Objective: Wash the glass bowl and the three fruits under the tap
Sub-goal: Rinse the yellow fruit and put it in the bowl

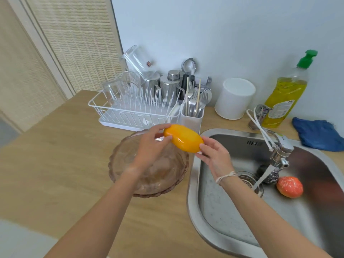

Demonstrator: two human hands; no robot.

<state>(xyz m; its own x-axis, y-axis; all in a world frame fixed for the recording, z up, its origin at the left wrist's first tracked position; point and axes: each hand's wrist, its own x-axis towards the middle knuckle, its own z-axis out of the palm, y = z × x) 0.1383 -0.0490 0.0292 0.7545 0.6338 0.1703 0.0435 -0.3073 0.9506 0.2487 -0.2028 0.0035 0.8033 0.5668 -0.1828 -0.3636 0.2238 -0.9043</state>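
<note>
**Both hands on the yellow fruit, above bowl and counter**

Your left hand [149, 146] and right hand [214, 155] hold one yellow fruit [183, 138] between them. Left thumb and fingers pinch its left end; right fingertips curl against its lower right end. You hold the fruit in the air, long axis tilted down toward the right, glossy and wet-looking, above the far rim of the glass bowl [149, 168] and just left of the sink [260, 183].

The bowl, pinkish and scallop-edged, stands on the wooden counter [55, 164], touching or nearly touching the sink's left rim; your left forearm crosses over it. A string bracelet [225, 176] circles your right wrist.

Inside the sink, water runs from the tap [279, 153] toward the drain strainer [249, 181]. A red-orange fruit [289, 186] lies on the sink floor just right of the stream, beside a dark scourer [270, 175]. A third fruit cannot be made out.

Behind the bowl stands a white dish rack [134, 108] with glassware, steel vessels and a cutlery holder. Farther right along the wall: a white container [234, 98], a bottle of yellow dish liquid [286, 94] and a blue cloth [318, 134].
</note>
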